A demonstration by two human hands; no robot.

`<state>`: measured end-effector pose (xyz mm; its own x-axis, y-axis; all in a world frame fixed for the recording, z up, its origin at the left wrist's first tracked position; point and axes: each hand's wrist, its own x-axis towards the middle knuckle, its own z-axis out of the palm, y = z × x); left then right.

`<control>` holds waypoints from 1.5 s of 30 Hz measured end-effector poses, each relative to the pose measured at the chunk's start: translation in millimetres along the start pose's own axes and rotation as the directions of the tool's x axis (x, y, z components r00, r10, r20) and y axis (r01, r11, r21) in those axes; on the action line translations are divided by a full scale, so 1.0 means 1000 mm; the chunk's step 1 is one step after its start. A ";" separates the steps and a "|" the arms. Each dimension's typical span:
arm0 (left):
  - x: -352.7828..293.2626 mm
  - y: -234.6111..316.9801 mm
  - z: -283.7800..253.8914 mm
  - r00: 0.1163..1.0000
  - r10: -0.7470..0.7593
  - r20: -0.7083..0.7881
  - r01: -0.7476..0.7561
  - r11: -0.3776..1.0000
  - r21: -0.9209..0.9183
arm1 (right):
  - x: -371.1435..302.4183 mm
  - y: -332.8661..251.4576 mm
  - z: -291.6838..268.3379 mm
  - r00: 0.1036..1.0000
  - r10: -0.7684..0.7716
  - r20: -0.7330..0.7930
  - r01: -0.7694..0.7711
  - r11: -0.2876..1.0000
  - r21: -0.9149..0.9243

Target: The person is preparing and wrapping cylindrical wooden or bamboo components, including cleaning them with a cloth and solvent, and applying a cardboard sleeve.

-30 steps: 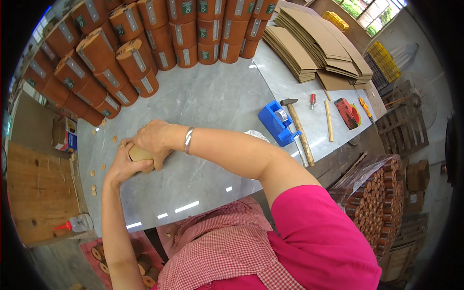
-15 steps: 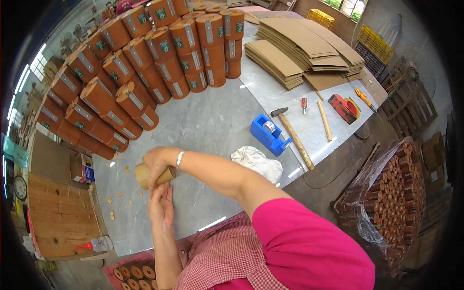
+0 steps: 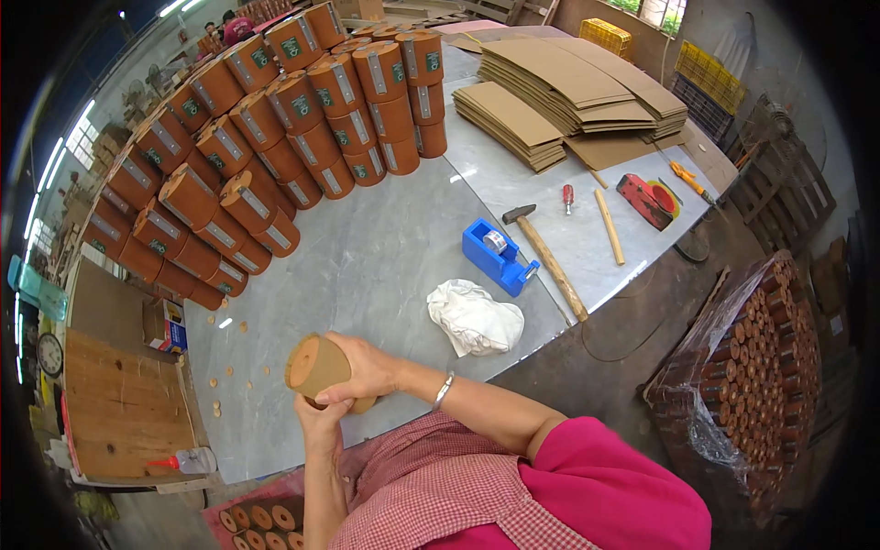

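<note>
Near the front edge of the grey table, I hold a short cylinder wrapped in brown cardboard. Its round tan end, with a small round mark in the middle, tilts up and to the left. My right hand wraps around the cylinder's right side, thumb toward the lower edge. Below it, my left hand grips the lower side, its fingers partly hidden. Several small pale wooden discs lie scattered on the tabletop to the left. A crumpled white cloth rests to the right of my hands.
Stacked orange-brown cylinders with metal strips line the far left. A blue tape dispenser, a hammer, a red-handled screwdriver and a wooden stick lie right. Behind them are cardboard sheets. A plastic-wrapped stack stands beside the table.
Both hands have brought the cylinder nearer to me and slightly right, turning its tan end into sight. My right hand has shifted from over its top to its right side.
</note>
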<state>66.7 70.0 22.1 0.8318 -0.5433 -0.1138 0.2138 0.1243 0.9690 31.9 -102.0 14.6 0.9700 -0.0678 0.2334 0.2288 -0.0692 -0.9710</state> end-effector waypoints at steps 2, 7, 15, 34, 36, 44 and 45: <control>-0.007 0.003 -0.003 0.998 -0.035 0.056 0.039 0.997 -0.073 | -0.009 -0.004 0.002 1.000 0.028 0.011 -0.028 1.000 -0.007; -0.026 0.021 0.004 0.989 -0.017 0.145 0.032 0.995 -0.100 | -0.024 -0.021 -0.007 0.993 -0.025 0.119 0.044 0.987 -0.154; -0.035 0.013 -0.026 0.922 -0.075 0.380 0.014 0.987 0.162 | -0.049 -0.061 -0.009 0.972 -0.115 0.205 0.164 0.957 -0.241; -0.052 0.003 -0.046 0.627 -0.487 0.608 0.767 0.521 -0.375 | -0.069 -0.085 0.020 0.722 -0.252 0.644 0.674 0.468 -0.572; -0.054 -0.001 -0.046 0.621 -0.471 0.627 0.768 0.526 -0.365 | -0.071 -0.081 0.018 0.690 -0.260 0.676 0.711 0.420 -0.564; -0.040 0.001 -0.027 0.794 -0.407 0.451 0.592 0.683 -0.427 | -0.064 -0.081 0.001 0.724 -0.106 0.681 0.646 0.448 -0.618; -0.037 -0.002 -0.026 0.821 -0.416 0.392 0.562 0.711 -0.422 | -0.065 -0.082 -0.002 0.723 -0.049 0.690 0.633 0.446 -0.632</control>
<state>48.4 111.8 18.8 0.3929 -0.8231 -0.4101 0.8358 0.1337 0.5325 -50.3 -93.6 78.6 0.7463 0.6408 0.1803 0.6647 -0.7030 -0.2529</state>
